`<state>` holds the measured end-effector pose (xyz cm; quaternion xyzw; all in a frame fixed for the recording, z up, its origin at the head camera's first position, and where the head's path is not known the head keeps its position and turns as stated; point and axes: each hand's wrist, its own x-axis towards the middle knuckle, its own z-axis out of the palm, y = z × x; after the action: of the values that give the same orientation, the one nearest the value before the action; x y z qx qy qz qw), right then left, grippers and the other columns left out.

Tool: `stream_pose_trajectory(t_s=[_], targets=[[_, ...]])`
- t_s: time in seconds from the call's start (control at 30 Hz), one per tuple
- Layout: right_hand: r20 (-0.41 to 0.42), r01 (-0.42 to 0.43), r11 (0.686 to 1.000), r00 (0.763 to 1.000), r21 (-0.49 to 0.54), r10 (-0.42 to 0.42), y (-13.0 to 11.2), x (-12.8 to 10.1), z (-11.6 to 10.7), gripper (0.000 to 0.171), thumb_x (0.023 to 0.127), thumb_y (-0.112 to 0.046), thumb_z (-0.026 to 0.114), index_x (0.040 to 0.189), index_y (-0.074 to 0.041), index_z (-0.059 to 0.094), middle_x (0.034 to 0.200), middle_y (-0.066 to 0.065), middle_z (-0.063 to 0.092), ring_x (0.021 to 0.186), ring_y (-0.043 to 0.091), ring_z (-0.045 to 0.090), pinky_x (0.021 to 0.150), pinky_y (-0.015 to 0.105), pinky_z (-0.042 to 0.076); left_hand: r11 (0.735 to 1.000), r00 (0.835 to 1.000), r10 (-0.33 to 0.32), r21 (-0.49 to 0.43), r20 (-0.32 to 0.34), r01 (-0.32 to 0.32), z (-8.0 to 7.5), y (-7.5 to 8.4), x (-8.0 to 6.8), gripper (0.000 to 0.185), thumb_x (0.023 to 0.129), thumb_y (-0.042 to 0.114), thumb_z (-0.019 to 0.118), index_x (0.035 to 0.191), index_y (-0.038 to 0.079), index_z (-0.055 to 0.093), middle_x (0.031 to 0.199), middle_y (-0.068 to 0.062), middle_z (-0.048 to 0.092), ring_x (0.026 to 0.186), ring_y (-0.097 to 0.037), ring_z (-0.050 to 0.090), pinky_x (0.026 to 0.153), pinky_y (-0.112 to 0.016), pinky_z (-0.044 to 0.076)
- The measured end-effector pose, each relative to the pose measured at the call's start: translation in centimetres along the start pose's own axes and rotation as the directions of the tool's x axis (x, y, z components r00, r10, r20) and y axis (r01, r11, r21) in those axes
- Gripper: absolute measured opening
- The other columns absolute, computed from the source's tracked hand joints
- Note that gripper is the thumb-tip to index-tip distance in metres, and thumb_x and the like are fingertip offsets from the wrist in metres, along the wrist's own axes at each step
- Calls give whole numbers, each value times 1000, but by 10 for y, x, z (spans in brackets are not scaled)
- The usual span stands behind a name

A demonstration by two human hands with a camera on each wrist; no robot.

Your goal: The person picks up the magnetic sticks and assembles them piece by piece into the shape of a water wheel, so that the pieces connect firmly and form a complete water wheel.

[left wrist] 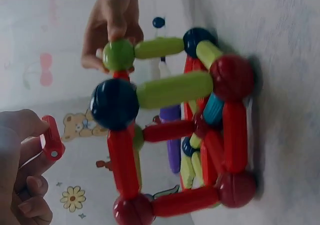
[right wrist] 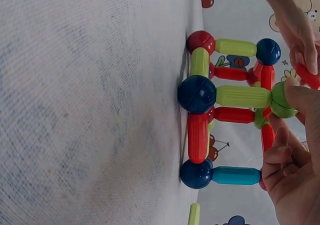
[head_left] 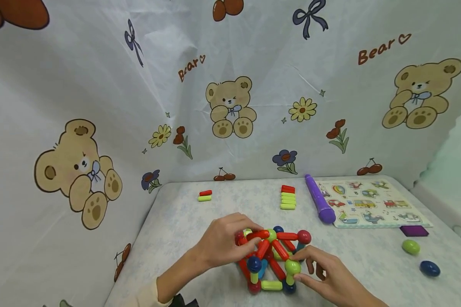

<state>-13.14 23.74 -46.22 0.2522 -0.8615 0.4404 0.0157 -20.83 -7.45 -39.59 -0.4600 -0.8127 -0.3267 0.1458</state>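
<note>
A cage-like frame of magnetic rods and balls [head_left: 272, 285] stands on the table, in red, green and blue. My right hand [head_left: 324, 270] pinches the green ball [head_left: 293, 267] at its near right upper corner, thumb and fingers on either side. Over the frame's left top my left hand [head_left: 224, 241] holds a loose red rod [left wrist: 52, 137] between thumb and fingers. A metal tip shows on that rod's end in the left wrist view, where it is apart from the frame. In the right wrist view a green upright rod [right wrist: 243, 96] joins the pinched ball to a dark blue ball [right wrist: 196, 94] on the table.
Short red and green rods [head_left: 205, 196] lie at the back left, with several more [head_left: 288, 199] at the back centre. On the right are a purple stick [head_left: 319, 200], a picture board [head_left: 369, 222], a dark purple block [head_left: 414, 230], a green ball [head_left: 411, 247] and a blue ball [head_left: 430, 268].
</note>
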Motion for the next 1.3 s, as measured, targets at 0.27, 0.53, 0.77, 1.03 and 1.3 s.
stream_pose_trajectory(t_s=[0.27, 0.53, 0.77, 1.03, 1.3], targets=[[-16, 40, 999, 999, -4, -40, 3, -1, 1, 29, 101, -20, 78, 128, -22, 68, 105, -9, 66, 78, 5, 56, 55, 23, 47, 998, 998, 54, -33, 39, -52, 35, 20, -18, 16, 96, 24, 82, 112, 19, 84, 99, 11, 78, 84, 5, 65, 70, -4, 45], [-16, 22, 1000, 1000, -1, -22, 3, -1, 1, 29, 101, -22, 78, 128, -22, 68, 103, -12, 65, 78, 5, 56, 55, 23, 47, 1000, 998, 26, -1, 52, -26, 52, 20, -24, 16, 96, 26, 82, 111, 19, 85, 98, 11, 77, 84, 8, 64, 66, -2, 42], [-25, 43, 999, 999, -10, -44, 2, -1, 3, 29, 101, -22, 78, 128, -22, 67, 104, -12, 65, 78, 4, 56, 55, 22, 48, 995, 998, 47, 88, 50, -51, 55, 18, -23, 14, 98, 29, 81, 108, 21, 85, 94, 12, 76, 82, 7, 63, 68, -2, 40], [-10, 19, 1000, 1000, -3, -19, 2, 0, 3, 29, 102, -25, 77, 129, -22, 67, 105, -12, 65, 79, 5, 56, 55, 23, 48, 992, 996, 56, 108, 73, -63, 57, 18, -21, 12, 97, 29, 82, 106, 22, 86, 92, 13, 76, 82, 7, 61, 68, -1, 40], [-11, 12, 1000, 1000, -7, -12, 0, -1, 3, 28, 102, -26, 77, 127, -22, 68, 104, -11, 65, 77, 8, 56, 55, 23, 48, 997, 998, 47, 58, 49, -49, 46, 14, -18, 19, 99, 35, 81, 108, 19, 85, 96, 9, 78, 83, 0, 67, 68, -3, 43]])
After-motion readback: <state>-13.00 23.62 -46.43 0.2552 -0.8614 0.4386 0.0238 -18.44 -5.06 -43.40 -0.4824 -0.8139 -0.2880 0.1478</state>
